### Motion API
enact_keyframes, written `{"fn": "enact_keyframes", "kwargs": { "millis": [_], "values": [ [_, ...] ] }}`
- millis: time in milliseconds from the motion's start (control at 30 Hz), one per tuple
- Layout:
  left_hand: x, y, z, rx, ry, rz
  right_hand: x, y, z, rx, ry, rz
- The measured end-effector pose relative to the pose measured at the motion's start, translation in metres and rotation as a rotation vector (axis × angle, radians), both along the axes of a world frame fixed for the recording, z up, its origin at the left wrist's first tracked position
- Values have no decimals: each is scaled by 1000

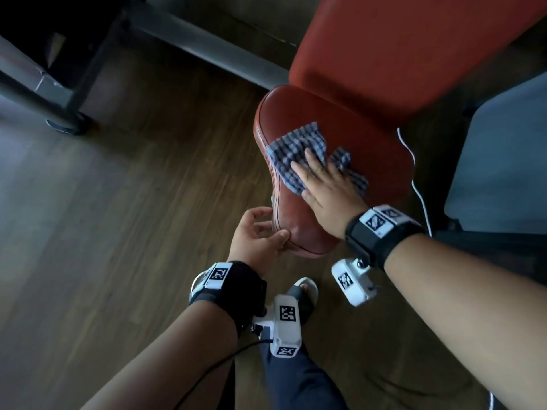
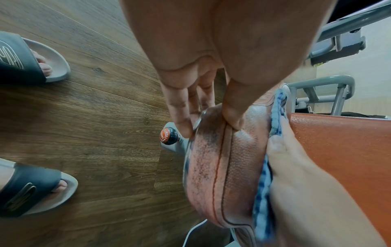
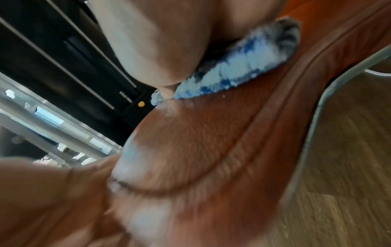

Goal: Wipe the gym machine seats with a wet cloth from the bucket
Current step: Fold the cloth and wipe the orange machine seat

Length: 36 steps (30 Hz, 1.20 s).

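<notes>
We have the cloth (image 1: 307, 156) flat on the seat (image 1: 340, 179), and our right hand (image 1: 327, 187) lies on top of it with straight fingers, pressing it down rather than gripping it. Our left hand (image 1: 256, 233) holds the near tip of the seat: the thumb is bent over the top seam and the other fingers curl under the edge, as the left wrist view shows (image 2: 230, 115). That hand steadies the pad and carries no cloth.

The seat is long and narrow. Its long axis runs from the tip at our left hand away towards the backrest (image 1: 414, 48). The cloth sits about midway along it, nearer the left side edge than the right. So the unwiped length lies on both sides of the right hand: the near tip towards us, and the far end up by the backrest. The right hand is the only one on the cloth, and we judge that the next stroke should run along the long axis, either pulled back to the tip or pushed on.

The surface near the tip shines in the left wrist view, perhaps from wetness. The bucket is not in view.
</notes>
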State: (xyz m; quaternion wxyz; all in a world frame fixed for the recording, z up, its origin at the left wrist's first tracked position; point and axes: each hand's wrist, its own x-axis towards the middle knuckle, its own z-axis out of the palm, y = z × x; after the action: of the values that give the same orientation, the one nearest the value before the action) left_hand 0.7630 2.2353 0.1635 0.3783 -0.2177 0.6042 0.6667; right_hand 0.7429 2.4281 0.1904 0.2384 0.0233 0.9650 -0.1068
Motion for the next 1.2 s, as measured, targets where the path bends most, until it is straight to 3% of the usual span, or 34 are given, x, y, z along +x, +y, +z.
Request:
{"fn": "enact_keyframes", "kwargs": {
  "millis": [233,367,467,533,600,700,800,933,1067,1200],
  "values": [
    [-1,0,9,-37,25,-55,-66,22,-21,99,35,-114],
    [-1,0,13,-49,0,-36,-31,-13,-11,108,53,-232],
    [-1,2,15,-15,-42,-8,12,-37,3,100,70,-140],
    [-1,2,16,-13,-50,-15,37,-27,6,47,39,-47],
    [-2,1,16,-8,-57,-19,51,-1,3,9,12,-64],
    [-4,0,17,-13,-68,-25,54,16,-5,56,36,-234],
    [-4,1,18,0,-81,-3,44,-16,-3,94,72,-352],
    [-2,1,20,34,-133,65,43,-41,6,24,30,-206],
    [-2,4,23,21,-130,69,54,5,0,29,69,-143],
    [-8,13,27,-152,-12,-91,46,36,-13,120,69,-390]
  ]
}}
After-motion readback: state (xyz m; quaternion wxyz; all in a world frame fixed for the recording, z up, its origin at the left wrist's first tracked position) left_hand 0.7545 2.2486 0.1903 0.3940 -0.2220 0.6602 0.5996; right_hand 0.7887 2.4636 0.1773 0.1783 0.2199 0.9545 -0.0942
